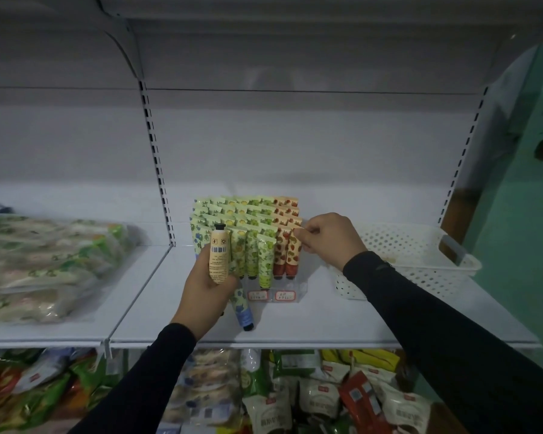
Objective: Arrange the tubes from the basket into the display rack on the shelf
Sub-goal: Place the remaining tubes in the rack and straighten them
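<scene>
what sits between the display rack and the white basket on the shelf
Head view: only the right hand, pinching a strawberry tube at the display rack; basket beyond.

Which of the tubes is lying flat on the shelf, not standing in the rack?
The blue-patterned tube with the dark cap, lying on the shelf in front of the display rack, just below the left hand. The other tubes stand in rows or are held.

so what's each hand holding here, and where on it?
Left hand grips a cream tube round its lower body, cap up. Right hand pinches the top edge of a strawberry tube in the rack's front row.
</scene>
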`<state>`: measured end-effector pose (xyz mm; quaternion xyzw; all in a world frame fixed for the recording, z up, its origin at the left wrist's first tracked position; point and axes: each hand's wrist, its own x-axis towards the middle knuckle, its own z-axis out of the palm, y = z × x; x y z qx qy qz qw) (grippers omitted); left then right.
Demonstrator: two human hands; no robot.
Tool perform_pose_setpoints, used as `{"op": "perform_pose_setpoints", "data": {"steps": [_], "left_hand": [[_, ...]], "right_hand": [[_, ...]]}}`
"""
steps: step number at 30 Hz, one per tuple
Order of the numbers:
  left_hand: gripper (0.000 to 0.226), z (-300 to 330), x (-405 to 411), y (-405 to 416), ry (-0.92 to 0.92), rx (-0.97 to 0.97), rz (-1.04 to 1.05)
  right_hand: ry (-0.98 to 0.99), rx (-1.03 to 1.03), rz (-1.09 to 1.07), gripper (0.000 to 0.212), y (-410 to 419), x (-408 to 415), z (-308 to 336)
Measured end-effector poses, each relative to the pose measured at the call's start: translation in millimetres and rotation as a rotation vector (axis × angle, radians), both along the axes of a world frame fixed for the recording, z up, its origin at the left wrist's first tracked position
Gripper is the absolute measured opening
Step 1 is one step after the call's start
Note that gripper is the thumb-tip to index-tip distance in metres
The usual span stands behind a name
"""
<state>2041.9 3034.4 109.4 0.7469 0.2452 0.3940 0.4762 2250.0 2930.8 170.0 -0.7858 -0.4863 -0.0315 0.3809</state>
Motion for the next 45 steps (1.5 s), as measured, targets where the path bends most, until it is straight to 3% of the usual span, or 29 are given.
{"op": "perform_pose_setpoints", "data": {"steps": [11, 17, 25, 28, 32, 37, 40, 43, 45], "left_hand": [[0.045, 0, 3, 0, 0.016, 0.006, 0.010], [0.045, 6, 2, -3, -0.011, 0.016, 0.002], [0.056, 19, -1, -8, -0.102, -0.035, -0.037], [0.046, 24, -1, -10, -0.163, -0.091, -0.050], [0.043, 31, 2, -17, -0.262, -0.170, -0.095], [0.047, 34, 5, -28, -0.287, -0.198, -0.126], [0.044, 34, 2, -30, -0.296, -0.207, -0.149], [0.037, 33, -7, -25, -0.303, -0.222, -0.132], [0.029, 31, -13, -19, -0.293, -0.217, -0.096]], "right_hand": [[0.050, 0.021, 0.012, 0.039, 0, 1, -5], [0.228, 0.090, 0.040, 0.048, -6, 2, -14], [0.034, 0.135, -0.072, 0.062, -17, 3, -11], [0.042, 0.190, -0.048, 0.055, -26, -12, -8], [0.194, 0.019, 0.224, 0.032, -38, -48, -2], [0.227, -0.203, 0.422, 0.055, -30, -75, -9], [0.233, -0.199, 0.445, 0.051, -27, -78, -11], [0.233, -0.187, 0.398, 0.067, -29, -78, -8], [0.217, -0.173, 0.388, 0.066, -28, -78, -8]]}}
